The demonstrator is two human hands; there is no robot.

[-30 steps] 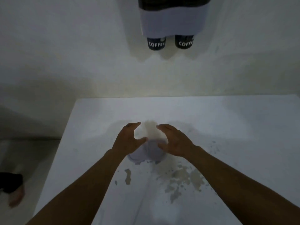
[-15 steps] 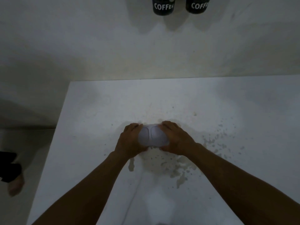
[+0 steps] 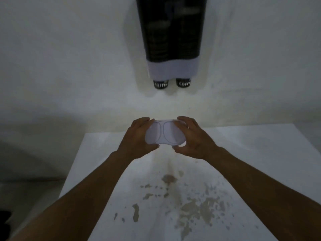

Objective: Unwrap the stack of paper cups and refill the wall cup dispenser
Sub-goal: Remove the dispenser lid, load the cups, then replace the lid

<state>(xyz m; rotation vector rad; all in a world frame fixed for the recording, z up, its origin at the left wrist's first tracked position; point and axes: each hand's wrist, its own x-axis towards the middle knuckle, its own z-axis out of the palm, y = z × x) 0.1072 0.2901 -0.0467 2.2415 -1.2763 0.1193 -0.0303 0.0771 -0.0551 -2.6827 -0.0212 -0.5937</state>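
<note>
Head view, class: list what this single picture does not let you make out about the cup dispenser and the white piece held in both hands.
- Cup dispenser: top cut off by the frame's upper edge.
- Its dark window: too dim to count the cups.
- White lid: ends covered by the left hand and right hand.
- Underside of the lid: faces away.

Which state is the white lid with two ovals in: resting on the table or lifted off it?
Lifted. The left hand and right hand hold the white lid by its ends above the table.

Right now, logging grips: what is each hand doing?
Left hand: grips the white oval plastic lid with two ring outlines.
Right hand: grips the same lid.
</note>
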